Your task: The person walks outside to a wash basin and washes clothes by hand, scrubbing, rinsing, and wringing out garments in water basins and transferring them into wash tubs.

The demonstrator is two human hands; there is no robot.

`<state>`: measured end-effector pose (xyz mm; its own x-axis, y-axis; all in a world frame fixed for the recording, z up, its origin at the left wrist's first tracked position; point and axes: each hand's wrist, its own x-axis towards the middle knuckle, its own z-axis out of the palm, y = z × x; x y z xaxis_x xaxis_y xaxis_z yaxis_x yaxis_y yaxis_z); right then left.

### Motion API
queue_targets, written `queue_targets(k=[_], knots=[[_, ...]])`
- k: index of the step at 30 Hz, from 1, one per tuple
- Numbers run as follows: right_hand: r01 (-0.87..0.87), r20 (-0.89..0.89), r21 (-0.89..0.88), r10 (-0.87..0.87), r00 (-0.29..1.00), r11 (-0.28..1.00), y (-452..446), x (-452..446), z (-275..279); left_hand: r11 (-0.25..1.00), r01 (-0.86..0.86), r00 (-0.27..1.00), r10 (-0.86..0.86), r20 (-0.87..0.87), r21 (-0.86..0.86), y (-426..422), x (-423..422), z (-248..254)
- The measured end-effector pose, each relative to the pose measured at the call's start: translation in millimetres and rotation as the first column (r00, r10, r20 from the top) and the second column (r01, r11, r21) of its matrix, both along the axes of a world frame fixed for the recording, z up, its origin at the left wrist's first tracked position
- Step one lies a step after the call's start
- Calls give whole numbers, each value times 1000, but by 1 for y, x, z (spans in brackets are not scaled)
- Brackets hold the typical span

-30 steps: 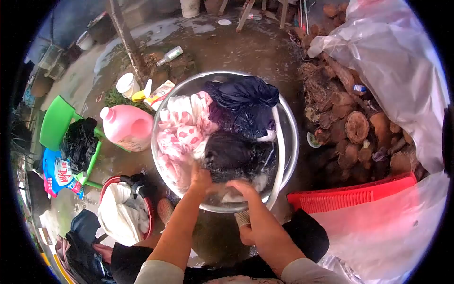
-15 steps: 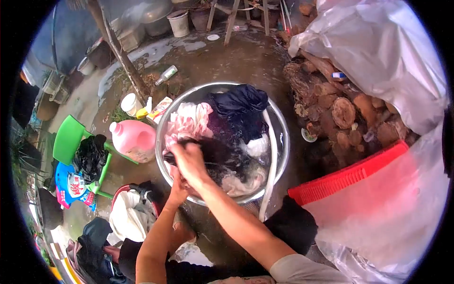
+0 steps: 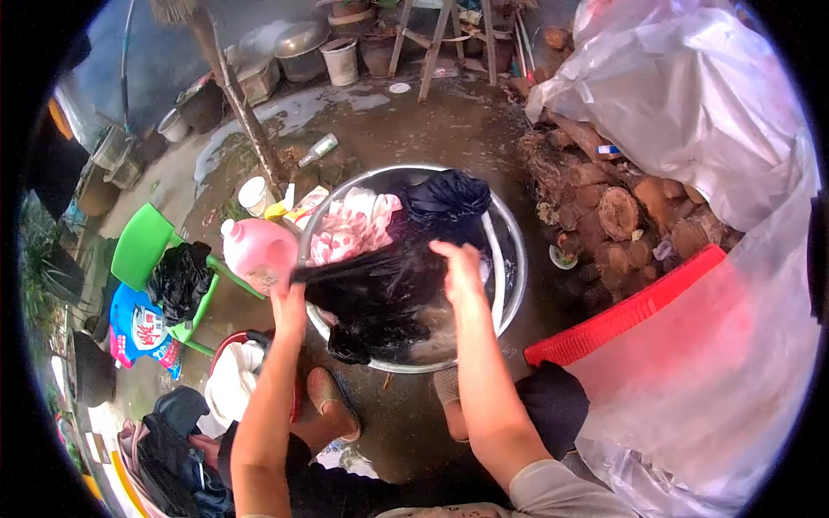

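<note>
A large metal basin (image 3: 516, 298) holds wet clothes in water. Pink and white cloth (image 3: 356, 226) lies at its left, and a dark navy garment (image 3: 445, 197) is heaped at the back. Stretched over the front is a black garment (image 3: 371, 289). My left hand (image 3: 288, 302), at the basin's left rim, is closed on one end of it. Over the basin's right part, my right hand (image 3: 459, 266) has its fingers bent at the garment's right edge; the fingertips' hold is hard to make out. A white hose (image 3: 496, 259) runs down the right side inside the basin.
A pink jug (image 3: 259, 250) touches the basin's left. Farther left are a green chair (image 3: 145, 246), a blue detergent bag (image 3: 142, 332) and a red tub with white cloth (image 3: 231, 380). On the right are stacked logs (image 3: 617, 213), a red crate (image 3: 630, 311) and plastic sheeting (image 3: 691, 414).
My hands have moved apart, the left outward to the rim and the right across to the right. The black garment, bunched before, is now spread between them. The view has shifted slightly.
</note>
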<state>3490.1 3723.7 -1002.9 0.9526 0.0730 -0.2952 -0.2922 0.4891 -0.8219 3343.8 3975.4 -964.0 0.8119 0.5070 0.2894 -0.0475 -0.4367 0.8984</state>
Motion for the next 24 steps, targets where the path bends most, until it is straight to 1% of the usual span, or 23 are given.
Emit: queue_targets(k=[1, 2, 4, 5, 7, 8, 9, 10, 11, 12, 13, 14, 15, 16, 17, 18, 19, 20, 21, 22, 24], knots=[[119, 9, -163, -119, 993, 979, -5, 5, -3, 991, -126, 990, 123, 70, 51, 0, 19, 1], [103, 110, -58, -96, 989, 993, -11, 14, -12, 996, 56, 998, -57, -17, -65, -4, 28, 28], [182, 282, -268, -103, 954, 946, -19, 12, 19, 982, 164, 986, -158, 60, -95, 9, 58, -2], [184, 312, -410, -53, 949, 893, -28, 25, 3, 973, 215, 976, -218, -28, -81, 16, 66, -13], [350, 322, -625, -177, 930, 698, -38, 46, -40, 974, 183, 983, -184, 10, -132, 24, 81, -64], [352, 316, -751, -163, 934, 559, -33, 39, -42, 986, 93, 982, -68, -176, 138, 20, 74, -75], [343, 309, -850, -150, 939, 400, -27, 26, -46, 912, 45, 943, 95, -318, 408, 8, 62, -88], [227, 225, -926, -42, 973, 300, -21, 19, -63, 905, 211, 904, -36, -427, 371, -6, 54, -91], [284, 304, -948, 148, 941, 144, -15, 20, -111, 831, 318, 880, -80, -468, 456, -18, 50, -115], [63, 91, -994, 341, 935, 93, -8, 11, -120, 765, 364, 818, 11, -575, 532, -45, 43, -113], [54, 39, -998, 438, 898, -21, 0, -1, -137, 726, 427, 794, -15, -608, 539, -53, 44, -133], [-107, -152, -987, 494, 856, -118, 5, -12, -136, 675, 469, 776, -7, -631, 569, -61, 47, -144], [-259, -317, -948, 501, 805, -183, 10, -15, -134, 633, 499, 755, 19, -656, 592, -66, 50, -155], [-314, -413, -909, 483, 772, -275, 16, -15, -135, 625, 516, 732, 33, -680, 586, -69, 52, -162], [-281, -398, -913, 503, 767, -295, 17, -16, -146, 616, 533, 709, 48, -704, 579, -70, 55, -168], [-286, -409, -908, 508, 758, -305, 18, -12, -165, 611, 547, 699, 45, -714, 573, -69, 60, -175], [-296, -473, -868, 485, 736, -398, 22, -9, -167, 603, 572, 680, 30, -733, 556, -68, 62, -183], [-334, -524, -840, 485, 700, -427, 22, -4, -180, 551, 613, 651, 55, -757, 567, -67, 66, -191], [-363, -571, -811, 482, 665, -459, 23, 2, -188, 543, 625, 647, 43, -761, 561, -65, 69, -203], [-351, -563, -817, 502, 657, -457, 25, 6, -196, 533, 641, 623, 59, -780, 552, -63, 75, -222], [-336, -552, -827, 533, 641, -452, 27, 8, -206, 521, 685, 567, 58, -822, 509, -63, 84, -228]])
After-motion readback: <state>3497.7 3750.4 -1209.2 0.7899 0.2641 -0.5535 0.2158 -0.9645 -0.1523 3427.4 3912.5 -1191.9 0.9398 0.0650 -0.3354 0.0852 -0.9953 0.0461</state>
